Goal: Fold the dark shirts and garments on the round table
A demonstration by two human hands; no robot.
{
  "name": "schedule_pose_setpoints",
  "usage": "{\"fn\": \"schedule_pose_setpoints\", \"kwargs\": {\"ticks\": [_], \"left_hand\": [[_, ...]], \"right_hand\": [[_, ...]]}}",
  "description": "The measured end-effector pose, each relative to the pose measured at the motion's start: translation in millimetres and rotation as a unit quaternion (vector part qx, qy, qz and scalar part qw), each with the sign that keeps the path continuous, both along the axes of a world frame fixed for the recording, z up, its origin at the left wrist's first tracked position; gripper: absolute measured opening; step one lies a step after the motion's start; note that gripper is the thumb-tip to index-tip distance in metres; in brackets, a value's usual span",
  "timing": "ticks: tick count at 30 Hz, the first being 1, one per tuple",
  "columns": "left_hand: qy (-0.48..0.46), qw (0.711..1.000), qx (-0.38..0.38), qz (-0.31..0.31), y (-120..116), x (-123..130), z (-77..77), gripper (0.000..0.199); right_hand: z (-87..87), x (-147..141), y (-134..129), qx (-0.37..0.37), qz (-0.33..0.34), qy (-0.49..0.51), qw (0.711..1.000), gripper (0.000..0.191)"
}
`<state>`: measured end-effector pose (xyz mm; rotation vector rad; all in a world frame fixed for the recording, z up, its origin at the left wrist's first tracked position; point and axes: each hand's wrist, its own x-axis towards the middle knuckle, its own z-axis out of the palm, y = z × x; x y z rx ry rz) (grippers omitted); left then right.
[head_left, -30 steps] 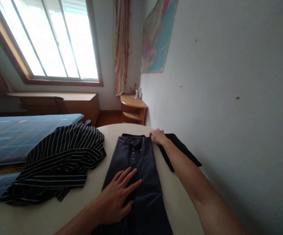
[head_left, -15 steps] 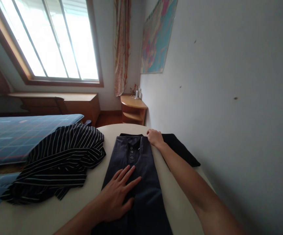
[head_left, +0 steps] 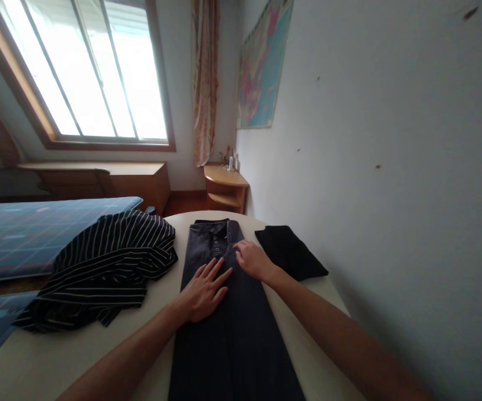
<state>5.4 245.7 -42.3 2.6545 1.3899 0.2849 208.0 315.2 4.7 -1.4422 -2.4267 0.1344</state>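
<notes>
A dark navy shirt (head_left: 220, 345), folded into a long strip, lies on the pale table (head_left: 153, 345). Its collar end points away from me, and a short placket shows several round buttons. My left hand (head_left: 202, 292) rests flat on the shirt just below the placket, fingers spread. At the shirt's right edge, beside the placket, my right hand (head_left: 254, 259) touches the cloth with its fingertips, fingers loosely bent and its thumb out of sight. A folded black garment (head_left: 293, 252) sits just beyond my right hand, apart from the shirt.
A crumpled black-and-white striped garment (head_left: 116, 262) lies on the table's left side. Left of it is a blue checked mattress (head_left: 49, 234). The white wall (head_left: 374, 223) runs close along the right. A small corner shelf (head_left: 226, 177) stands behind the table.
My right hand has left the shirt's top right corner and come nearer along its right edge. The shirt has shifted slightly away from me, with my left hand still flat on it.
</notes>
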Motion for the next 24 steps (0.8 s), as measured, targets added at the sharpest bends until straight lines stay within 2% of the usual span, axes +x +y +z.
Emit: {"fn": "schedule_pose_setpoints", "kwargs": {"ticks": [4, 7, 9, 13, 20, 24], "left_hand": [[0.012, 1.0, 0.019, 0.007, 26, 5, -3.2, 0.054], [0.014, 0.999, 0.031, -0.003, 38, 9, 3.0, 0.057], [0.001, 0.998, 0.066, 0.014, 38, 13, 10.3, 0.056], [0.002, 0.991, 0.115, 0.064, 18, 17, 23.7, 0.035], [0.005, 0.999, 0.051, -0.017, -25, 6, 24.9, 0.033], [-0.014, 0.998, 0.049, -0.038, -38, 2, 22.6, 0.032]], "right_hand": [[-18.8, -4, -36, -0.016, 0.048, -0.015, 0.999, 0.048], [-30.6, -4, -61, -0.067, 0.03, -0.027, 0.997, 0.06], [-36.2, -3, -74, -0.088, 0.004, -0.024, 0.996, 0.064], [-42.4, 2, -88, -0.061, -0.007, 0.015, 0.998, 0.062], [-36.8, 0, -86, -0.009, 0.004, 0.047, 0.999, 0.025], [-33.8, -9, -91, -0.023, -0.022, 0.042, 0.999, 0.024]]}}
